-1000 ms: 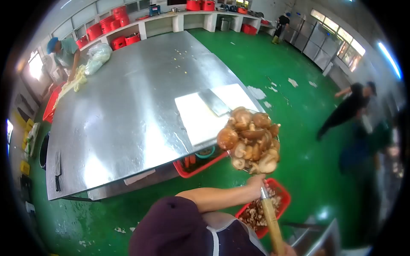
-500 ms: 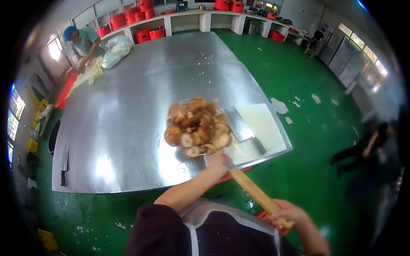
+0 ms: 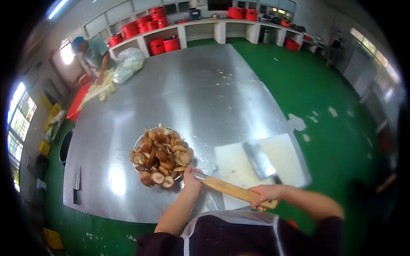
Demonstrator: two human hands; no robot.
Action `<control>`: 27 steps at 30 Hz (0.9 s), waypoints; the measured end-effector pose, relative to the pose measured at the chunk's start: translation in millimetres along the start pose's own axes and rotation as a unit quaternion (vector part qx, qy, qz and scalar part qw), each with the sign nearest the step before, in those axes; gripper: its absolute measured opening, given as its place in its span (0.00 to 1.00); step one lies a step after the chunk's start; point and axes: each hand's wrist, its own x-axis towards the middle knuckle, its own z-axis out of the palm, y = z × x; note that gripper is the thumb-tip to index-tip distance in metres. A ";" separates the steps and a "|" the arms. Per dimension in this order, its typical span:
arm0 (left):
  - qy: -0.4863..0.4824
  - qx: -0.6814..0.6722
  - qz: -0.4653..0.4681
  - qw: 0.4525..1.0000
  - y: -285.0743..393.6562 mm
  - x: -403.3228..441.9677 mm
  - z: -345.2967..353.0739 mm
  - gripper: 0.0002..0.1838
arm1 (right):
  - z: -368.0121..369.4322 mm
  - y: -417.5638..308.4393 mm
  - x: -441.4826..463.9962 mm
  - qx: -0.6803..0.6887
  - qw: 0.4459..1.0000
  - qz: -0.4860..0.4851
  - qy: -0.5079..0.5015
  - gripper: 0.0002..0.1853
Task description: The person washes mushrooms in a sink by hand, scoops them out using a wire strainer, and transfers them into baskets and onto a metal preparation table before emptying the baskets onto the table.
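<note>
A wire skimmer with a long wooden handle (image 3: 228, 189) is heaped with brown-capped mushrooms (image 3: 161, 155), some with pale undersides and stems showing. Its round metal rim peeks out around the pile. My left hand (image 3: 191, 178) is closed around the metal neck, close to the mushrooms. At the far end of the handle, my right hand (image 3: 265, 195) is wrapped around the wood. The handle crosses over the front of a white cutting board (image 3: 284, 151). A cleaver (image 3: 258, 159) lies on that board, its handle partly behind my right forearm.
A large steel table (image 3: 171, 98) spreads in front of me, with a knife (image 3: 77, 185) at its left edge. Across it, a person in a blue cap (image 3: 96, 53) handles pale vegetable pieces beside a plastic bag (image 3: 129, 64) and red crate (image 3: 78, 102). Red containers (image 3: 171, 43) line the back counter.
The skimmer with its mushrooms has moved left over the table, away from the cutting board. Both hands moved with it, and the handle lies flatter across the view. My view has shifted too.
</note>
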 end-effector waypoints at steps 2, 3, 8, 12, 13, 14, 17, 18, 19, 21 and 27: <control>-0.005 0.004 0.025 1.000 21.2 16.6 1.2 0.09 | -16.0 -35.2 25.6 -0.244 0.968 -0.038 0.037 0.18; 0.004 -0.033 0.001 0.999 30.6 16.4 4.4 0.09 | -26.8 -51.0 35.6 -0.348 0.932 -0.074 0.064 0.19; 0.012 -0.007 0.047 0.999 65.0 57.5 13.4 0.05 | -122.3 -160.4 128.9 -0.664 0.644 -0.191 0.327 0.24; 0.020 -0.006 0.056 0.998 74.8 80.8 27.6 0.04 | -172.6 -192.9 254.1 -0.763 0.539 -0.267 0.235 0.25; 0.036 -0.015 0.062 0.997 74.9 81.9 35.0 0.05 | -171.8 -193.3 287.1 -0.775 0.531 -0.290 0.181 0.26; 0.052 -0.023 0.068 0.996 73.3 84.8 41.5 0.06 | -172.0 -192.0 315.3 -0.784 0.521 -0.312 0.127 0.27; 0.069 -0.013 0.103 0.992 66.2 106.0 42.6 0.06 | -205.1 -201.6 362.0 -0.752 0.523 -0.385 0.114 0.29; 0.070 -0.013 0.105 0.992 62.7 111.3 46.3 0.06 | -236.8 -210.1 367.8 -0.737 0.543 -0.371 0.157 0.30; 0.084 -0.014 0.107 0.991 60.1 114.1 52.8 0.06 | -268.4 -218.6 373.4 -0.719 0.562 -0.357 0.199 0.30; 0.104 -0.012 0.112 0.988 56.1 118.8 65.2 0.07 | -356.6 -234.3 348.2 -0.654 0.577 -0.351 0.340 0.24; 0.122 0.018 0.146 0.982 57.4 141.4 57.9 0.09 | -567.8 -155.9 100.6 -0.428 0.615 0.252 0.612 0.27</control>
